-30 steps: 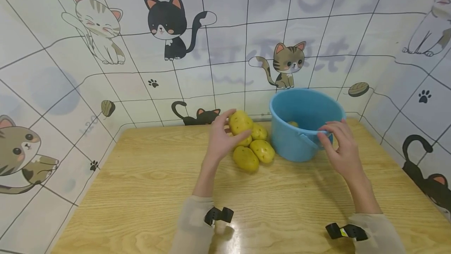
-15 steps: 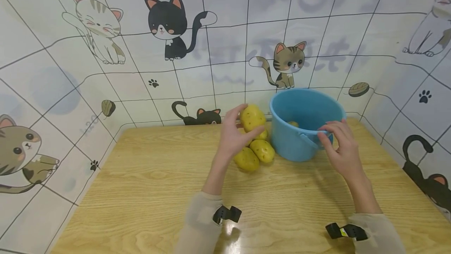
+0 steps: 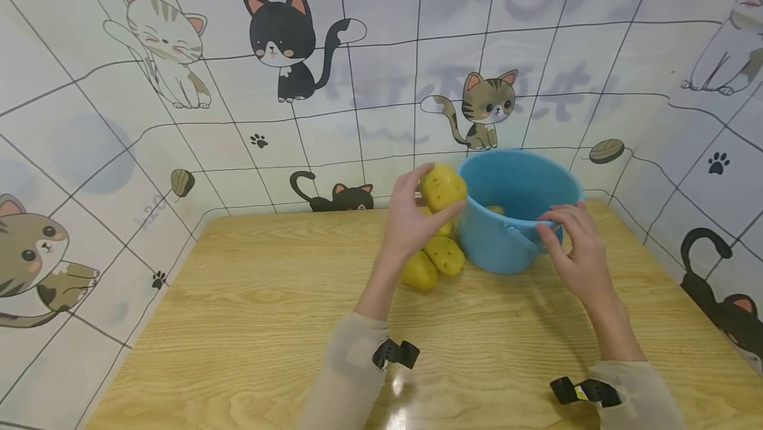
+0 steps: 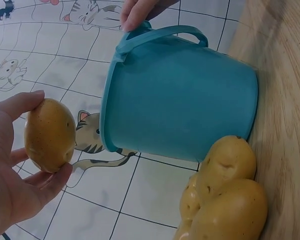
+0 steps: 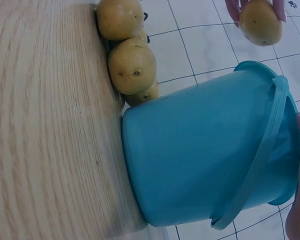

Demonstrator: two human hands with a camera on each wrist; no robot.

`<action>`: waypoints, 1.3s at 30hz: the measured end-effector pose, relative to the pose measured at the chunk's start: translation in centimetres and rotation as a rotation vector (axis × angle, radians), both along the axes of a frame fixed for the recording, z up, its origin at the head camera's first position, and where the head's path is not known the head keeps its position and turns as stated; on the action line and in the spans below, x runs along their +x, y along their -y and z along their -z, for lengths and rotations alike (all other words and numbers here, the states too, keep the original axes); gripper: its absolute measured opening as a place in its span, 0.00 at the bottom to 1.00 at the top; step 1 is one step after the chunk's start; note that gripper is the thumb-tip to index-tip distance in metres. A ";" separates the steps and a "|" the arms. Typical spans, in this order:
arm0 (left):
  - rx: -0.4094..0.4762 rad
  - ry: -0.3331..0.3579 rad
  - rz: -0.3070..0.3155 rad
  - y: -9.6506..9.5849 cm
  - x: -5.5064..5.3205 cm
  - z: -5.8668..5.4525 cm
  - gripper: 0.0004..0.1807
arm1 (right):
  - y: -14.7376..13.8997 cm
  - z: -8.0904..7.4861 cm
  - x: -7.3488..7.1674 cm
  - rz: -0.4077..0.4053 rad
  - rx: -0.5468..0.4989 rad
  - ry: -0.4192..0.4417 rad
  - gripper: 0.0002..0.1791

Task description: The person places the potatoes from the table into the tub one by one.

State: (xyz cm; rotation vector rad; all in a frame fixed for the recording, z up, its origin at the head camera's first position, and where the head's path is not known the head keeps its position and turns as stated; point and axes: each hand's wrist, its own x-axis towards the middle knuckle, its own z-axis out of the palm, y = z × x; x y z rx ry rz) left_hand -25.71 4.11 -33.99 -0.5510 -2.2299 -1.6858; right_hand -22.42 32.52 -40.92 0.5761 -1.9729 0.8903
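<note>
Over the far part of the desk (image 3: 268,297), to the left of the blue bucket (image 3: 497,244), the left hand (image 3: 410,218) holds a potato (image 3: 444,188) in the air, thumb and fingers parted by its width and curved around it. This potato is level with the bucket's left rim, outside the opening; the left wrist view shows a gap between the two. The right hand (image 3: 575,244) pinches the bucket's near right rim, thumb outside, the hand nearly closed.

The bucket stands upright on the far right of the desk, its handle (image 3: 521,239) hanging down on the near side. Inside, a small part of another potato (image 3: 495,209) shows. Just left of the bucket, below the left hand, several loose potatoes (image 3: 444,256) lie clustered together; the hand hides some of them. Behind rises a white tiled wall (image 3: 381,105) printed with cartoon cats.
</note>
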 end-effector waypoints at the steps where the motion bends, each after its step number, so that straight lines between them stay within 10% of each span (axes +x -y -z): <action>1: 0.001 0.002 0.001 -0.2 0.0 -0.1 0.43 | 0.0 0.0 0.0 0.001 0.001 0.002 0.23; 39: -0.104 -0.016 0.047 -6.7 -0.8 -1.5 0.43 | -0.2 0.0 0.1 -0.005 0.010 0.016 0.19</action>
